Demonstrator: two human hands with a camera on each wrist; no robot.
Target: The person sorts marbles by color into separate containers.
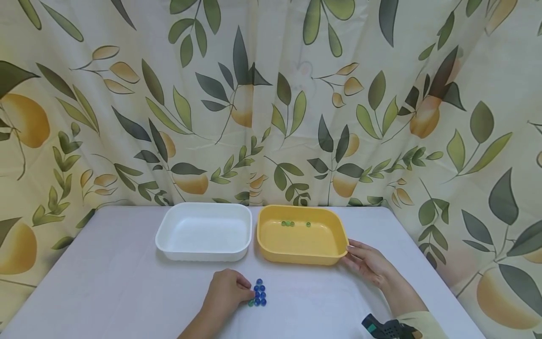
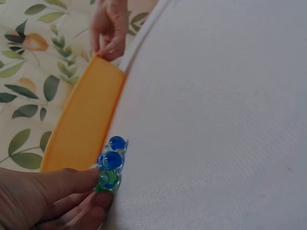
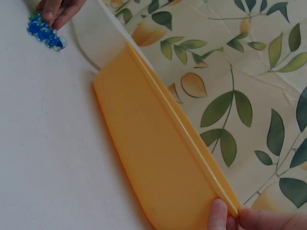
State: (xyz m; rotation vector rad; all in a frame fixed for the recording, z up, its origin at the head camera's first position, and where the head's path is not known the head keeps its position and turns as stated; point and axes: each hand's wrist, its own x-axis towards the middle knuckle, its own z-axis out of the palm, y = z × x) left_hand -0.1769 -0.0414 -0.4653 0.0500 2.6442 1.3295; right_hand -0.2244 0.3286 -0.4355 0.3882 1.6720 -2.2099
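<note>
My left hand (image 1: 228,293) is at the left side of a small cluster of blue glass marbles (image 1: 260,295) on the white cloth. Its thumb and fingers pinch at a green marble (image 2: 100,186), mostly hidden by the fingertips. Another green marble (image 1: 251,303) lies at the cluster's near left corner. My right hand (image 1: 372,266) holds the right end of a yellow tray (image 1: 302,256), fingers and thumb gripping its rim in the right wrist view. Several green marbles (image 1: 288,223) lie on the tray's floor toward the back.
A white tray (image 1: 203,256) stands left of the yellow one, a narrow gap between them. White cloth (image 1: 118,292) covers the table. A leaf-and-fruit patterned curtain (image 1: 271,94) hangs behind its back edge. A dark device (image 1: 387,327) sits at the right wrist.
</note>
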